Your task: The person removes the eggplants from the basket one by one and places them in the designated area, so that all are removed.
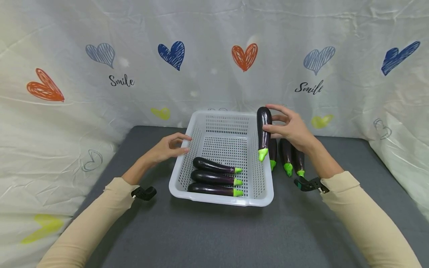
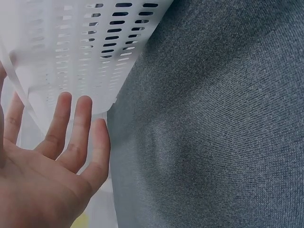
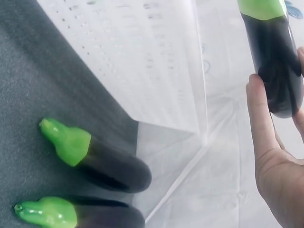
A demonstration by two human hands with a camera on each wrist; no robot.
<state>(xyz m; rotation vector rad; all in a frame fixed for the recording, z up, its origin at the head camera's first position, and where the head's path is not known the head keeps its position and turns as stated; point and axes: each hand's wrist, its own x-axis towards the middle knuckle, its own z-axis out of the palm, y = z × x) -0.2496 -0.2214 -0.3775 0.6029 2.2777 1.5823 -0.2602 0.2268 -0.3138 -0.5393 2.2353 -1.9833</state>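
My right sleeve (image 1: 368, 219) leads to my right hand (image 1: 295, 129), fingertips pinching one glossy eggplant (image 1: 264, 128) at two o'clock over the basket (image 1: 218, 199), whose ten-o'clock rim my left hand (image 1: 167, 146) grips, so slick skin could slip, dropping it against the edge.

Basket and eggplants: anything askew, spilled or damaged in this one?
Nothing stands out: three eggplants lie side by side in the upright basket, the right hand holds another eggplant near its right rim, and those beside it show no visible damage.
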